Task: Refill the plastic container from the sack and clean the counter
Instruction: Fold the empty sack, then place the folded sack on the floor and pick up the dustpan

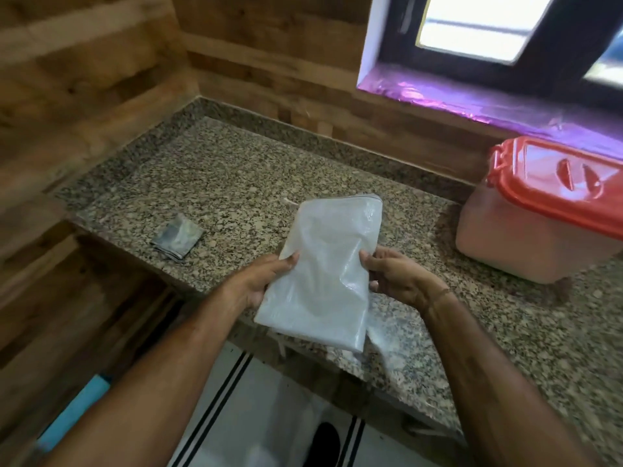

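Note:
A flat, folded white woven sack (328,271) is held above the front edge of the speckled granite counter (236,170). My left hand (266,281) grips its left edge with the thumb on top. My right hand (394,276) grips its right edge. The sack looks empty and limp. At the right, against the wall, stands the translucent plastic container (526,237) with its red lid (566,183) on. A small folded grey cloth (177,237) lies on the counter to the left of the sack.
Wood-panelled walls close the counter at the back and left. A window with a purple-lined sill (472,102) is above the container. Below the counter edge are white floor tiles with black stripes (215,406), a dark shoe (323,443) and a blue object (77,409) at lower left.

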A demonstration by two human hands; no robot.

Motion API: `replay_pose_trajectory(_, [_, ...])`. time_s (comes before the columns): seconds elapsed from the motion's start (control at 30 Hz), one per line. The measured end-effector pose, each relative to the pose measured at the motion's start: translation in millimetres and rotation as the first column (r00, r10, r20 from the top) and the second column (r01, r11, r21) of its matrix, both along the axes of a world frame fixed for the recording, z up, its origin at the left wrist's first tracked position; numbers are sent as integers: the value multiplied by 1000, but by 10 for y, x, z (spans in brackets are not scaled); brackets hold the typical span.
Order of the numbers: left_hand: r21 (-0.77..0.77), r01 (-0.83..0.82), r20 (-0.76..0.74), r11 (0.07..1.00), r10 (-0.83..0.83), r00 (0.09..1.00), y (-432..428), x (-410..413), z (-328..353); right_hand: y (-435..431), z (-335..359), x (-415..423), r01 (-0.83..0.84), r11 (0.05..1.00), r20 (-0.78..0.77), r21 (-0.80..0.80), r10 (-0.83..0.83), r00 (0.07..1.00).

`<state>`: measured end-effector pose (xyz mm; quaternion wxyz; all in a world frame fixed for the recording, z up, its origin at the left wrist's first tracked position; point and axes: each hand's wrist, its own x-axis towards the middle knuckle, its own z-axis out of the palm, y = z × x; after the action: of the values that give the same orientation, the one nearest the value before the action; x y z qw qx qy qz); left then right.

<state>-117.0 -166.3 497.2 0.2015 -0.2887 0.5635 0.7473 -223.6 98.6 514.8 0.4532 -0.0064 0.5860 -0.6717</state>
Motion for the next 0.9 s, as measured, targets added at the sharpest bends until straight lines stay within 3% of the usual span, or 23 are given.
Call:
replay_pose_trajectory(0.2, [-58, -348, -56, 936, 345, 937, -385, 707, 33, -704, -37, 472, 113, 980, 5, 166, -115, 993])
replay_pose_trajectory(0.3, [-133, -439, -65, 888, 435, 898, -733, 1255, 8, -1270, -89, 973, 160, 962, -57, 220, -151, 987])
replay_pose_trajectory(0.53, [-242, -638, -110, 731, 632, 767, -1766, 2814, 24, -2606, 115, 2334, -34, 966, -198, 256, 87, 976])
replay_pose_trajectory(0.63, [-326, -718, -129, 615, 724, 678, -2161, 3519, -38, -3171, 133, 2865, -137, 915, -364, 379, 284, 887])
replay_pose_trajectory(0.7, [-318, -784, -133, 532, 794, 593, -2415, 3972, -95, -3595, 59, 3198, -184, 904, -386, 385, 339, 858])
replay_pose_trajectory(0.9, [-228, -928, -86, 293, 944, 319, -2756, 4911, -336, -4505, -319, 3925, -362, 912, -133, 193, 390, 911])
